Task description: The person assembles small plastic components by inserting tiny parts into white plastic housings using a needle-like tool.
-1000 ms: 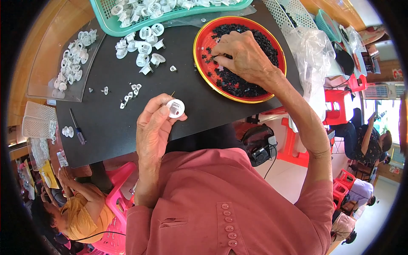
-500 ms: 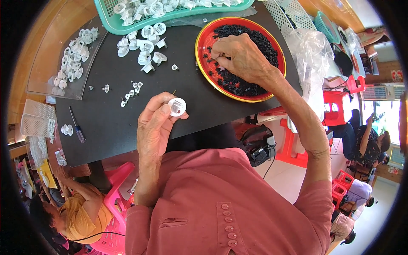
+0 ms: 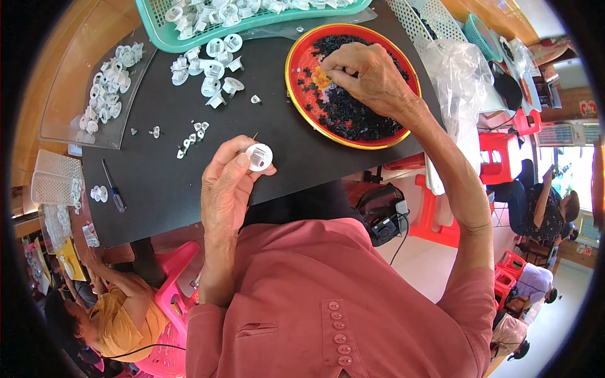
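My left hand, above the table's near edge, is closed on a white round plastic piece. Its thumb lies along the disc's left side, and a slotted block stands on the face. A thin pin-like tip pokes up behind the fingers; what it belongs to is hidden. Over a round red tray with a yellow rim, my right hand has thumb and forefinger pinched together. Anything between those fingertips is too small to make out. Small black plastic parts lie heaped and scattered in the tray.
More white pieces lie loose beyond my left hand, below a green basket full of them. A see-through tray at the left holds others. Tiny parts and a screwdriver rest on the dark table.
My right hand has shifted slightly right over the red tray, uncovering part of its yellow pattern. My left hand keeps the white piece almost in place.
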Tool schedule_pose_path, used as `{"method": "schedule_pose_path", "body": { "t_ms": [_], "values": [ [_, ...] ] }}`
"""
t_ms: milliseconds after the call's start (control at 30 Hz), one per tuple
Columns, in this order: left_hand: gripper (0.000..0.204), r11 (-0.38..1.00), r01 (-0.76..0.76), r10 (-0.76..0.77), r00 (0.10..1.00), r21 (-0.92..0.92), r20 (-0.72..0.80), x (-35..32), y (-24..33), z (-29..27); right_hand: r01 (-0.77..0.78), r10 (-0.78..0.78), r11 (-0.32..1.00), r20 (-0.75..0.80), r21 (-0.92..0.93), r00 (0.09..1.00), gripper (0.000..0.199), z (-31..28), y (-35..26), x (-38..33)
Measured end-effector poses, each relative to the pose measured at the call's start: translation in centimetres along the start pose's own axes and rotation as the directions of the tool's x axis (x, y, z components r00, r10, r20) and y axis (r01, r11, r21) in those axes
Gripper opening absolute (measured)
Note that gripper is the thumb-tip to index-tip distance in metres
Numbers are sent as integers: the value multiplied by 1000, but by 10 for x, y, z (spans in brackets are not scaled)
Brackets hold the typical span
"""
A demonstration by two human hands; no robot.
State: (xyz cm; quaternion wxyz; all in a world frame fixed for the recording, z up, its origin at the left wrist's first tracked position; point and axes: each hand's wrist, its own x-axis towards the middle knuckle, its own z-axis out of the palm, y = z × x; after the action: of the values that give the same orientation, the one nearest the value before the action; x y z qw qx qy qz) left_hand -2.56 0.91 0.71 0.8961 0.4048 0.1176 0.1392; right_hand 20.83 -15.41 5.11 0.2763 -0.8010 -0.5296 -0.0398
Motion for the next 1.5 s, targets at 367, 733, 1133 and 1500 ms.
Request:
{"method": "schedule_pose_path", "body": {
  "t_ms": [367, 733, 1133, 1500],
  "values": [
    [23, 1000, -5, 5, 1000, 4, 3, -1, 0, 1, 95, -87, 992, 103, -77, 991, 9, 18, -7, -2],
    [23, 1000, 2, -2, 1000, 3, 19, 0, 1, 1, 78, -81, 996, 64, 47, 995, 6, 21, -10, 1],
    [23, 1000, -8, 8, 1000, -16, 25, -1, 0, -1, 11, -3, 989, -58, 145, 998, 12, 9, -25, 1],
    [22, 998, -14, 14, 1000, -64, 3, -5, 2, 2, -365, 255, 378, 284, 851, 924, 7, 14, -87, -15]
  ]
}}
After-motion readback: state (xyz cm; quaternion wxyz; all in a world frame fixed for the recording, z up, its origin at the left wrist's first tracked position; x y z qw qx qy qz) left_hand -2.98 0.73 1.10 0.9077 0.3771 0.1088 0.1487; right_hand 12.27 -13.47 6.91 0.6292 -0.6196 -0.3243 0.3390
